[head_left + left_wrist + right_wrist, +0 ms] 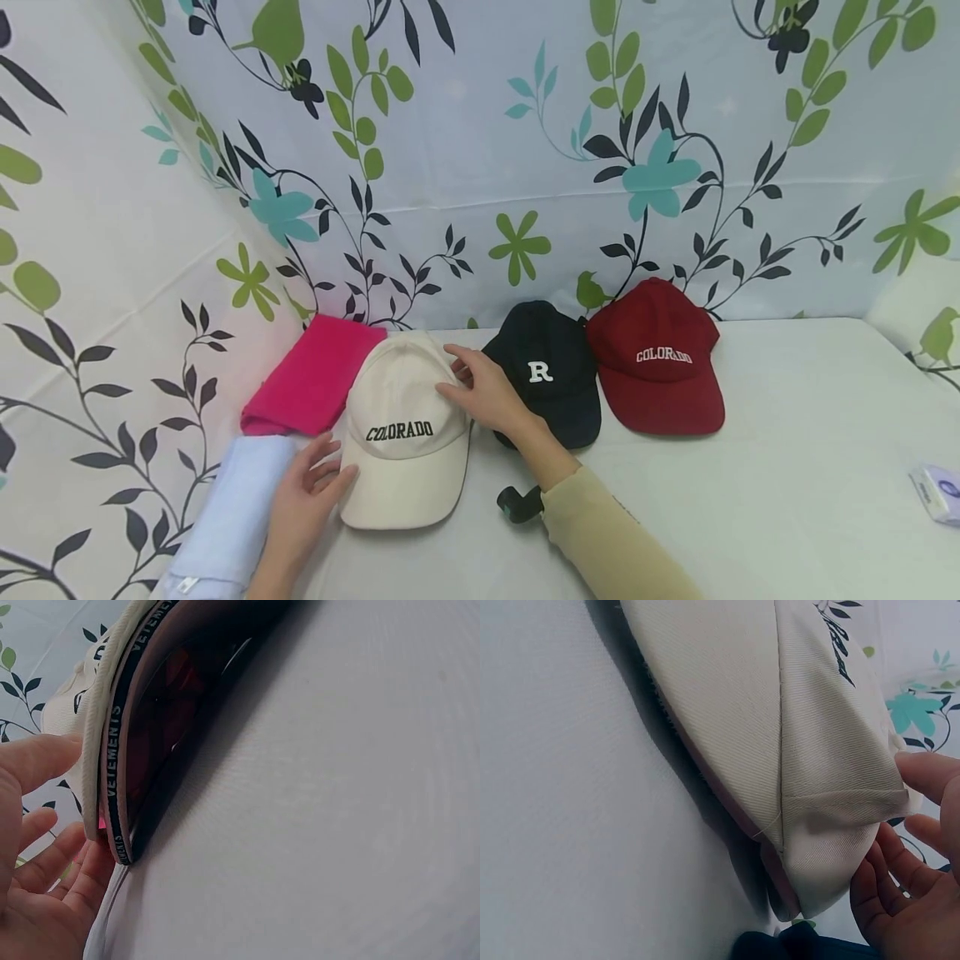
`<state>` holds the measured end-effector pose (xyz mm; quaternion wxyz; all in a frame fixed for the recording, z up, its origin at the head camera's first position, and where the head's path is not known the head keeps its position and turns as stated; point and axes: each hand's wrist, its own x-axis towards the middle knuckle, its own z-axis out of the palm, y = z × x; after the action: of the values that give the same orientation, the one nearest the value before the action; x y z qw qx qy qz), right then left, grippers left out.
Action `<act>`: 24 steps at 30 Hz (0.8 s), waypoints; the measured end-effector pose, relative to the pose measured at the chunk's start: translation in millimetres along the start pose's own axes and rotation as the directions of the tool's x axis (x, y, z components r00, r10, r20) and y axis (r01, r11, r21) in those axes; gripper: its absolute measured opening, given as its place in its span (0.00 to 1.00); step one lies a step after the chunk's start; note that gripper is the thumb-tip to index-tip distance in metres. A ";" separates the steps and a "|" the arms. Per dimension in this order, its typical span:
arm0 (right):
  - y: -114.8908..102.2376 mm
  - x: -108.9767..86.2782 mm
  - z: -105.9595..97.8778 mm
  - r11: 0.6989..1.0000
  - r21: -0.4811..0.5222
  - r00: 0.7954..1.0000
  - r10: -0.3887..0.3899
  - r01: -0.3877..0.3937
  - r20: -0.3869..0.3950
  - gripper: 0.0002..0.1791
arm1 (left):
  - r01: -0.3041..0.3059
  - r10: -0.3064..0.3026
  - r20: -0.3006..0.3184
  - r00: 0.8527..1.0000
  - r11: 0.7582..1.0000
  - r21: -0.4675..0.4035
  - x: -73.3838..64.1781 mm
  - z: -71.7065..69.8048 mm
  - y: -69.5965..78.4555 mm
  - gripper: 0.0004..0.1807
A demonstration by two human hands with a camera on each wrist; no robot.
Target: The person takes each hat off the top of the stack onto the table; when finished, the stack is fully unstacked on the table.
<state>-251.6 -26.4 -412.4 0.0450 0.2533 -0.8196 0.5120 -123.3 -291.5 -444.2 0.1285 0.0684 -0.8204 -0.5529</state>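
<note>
A cream cap (pixel 405 400) with COLORADO lettering sits brim toward me on the white surface, between my hands. At its left edge is my left hand (pixel 300 492), fingers loosely spread. In the left wrist view the left thumb (pixel 45 761) lies against the brim's edge, and the other fingers are below it. My right hand (pixel 487 387) is at the right side of the crown. Up close in the right wrist view, the right fingers (pixel 900 870) rest lightly against the cap's side, bent a little. Neither hand's fingers wrap around the cap.
To the right stand a navy cap (pixel 551 408) with an R and a red cap (pixel 660 392). A folded pink cloth (pixel 311 379) and light blue cloth (pixel 232 508) lie left. A purple-and-white packet (pixel 937 493) is at the far right. Patterned fabric (pixel 450 208) hangs behind.
</note>
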 end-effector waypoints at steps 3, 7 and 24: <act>-0.5 -0.7 0.0 1.000 -0.013 1.000 0.000 0.000 -0.003 0.28 | 0.001 -0.001 0.001 1.000 1.000 0.009 -0.7 -0.3 0.1 0.35; -0.3 -1.2 -0.8 1.000 -0.029 1.000 -0.006 0.006 -0.011 0.24 | 0.024 -0.024 0.006 1.000 0.999 0.027 -0.7 0.2 1.1 0.33; -3.7 -4.2 -2.1 0.999 -0.009 0.999 0.034 -0.033 0.039 0.25 | 0.119 -0.122 0.025 0.992 0.987 0.105 -0.7 -3.1 4.8 0.32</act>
<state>-246.6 -24.3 -409.7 0.0214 0.2494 -0.8265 0.5043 -121.7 -292.2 -438.8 0.0781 0.1156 -0.8441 -0.5177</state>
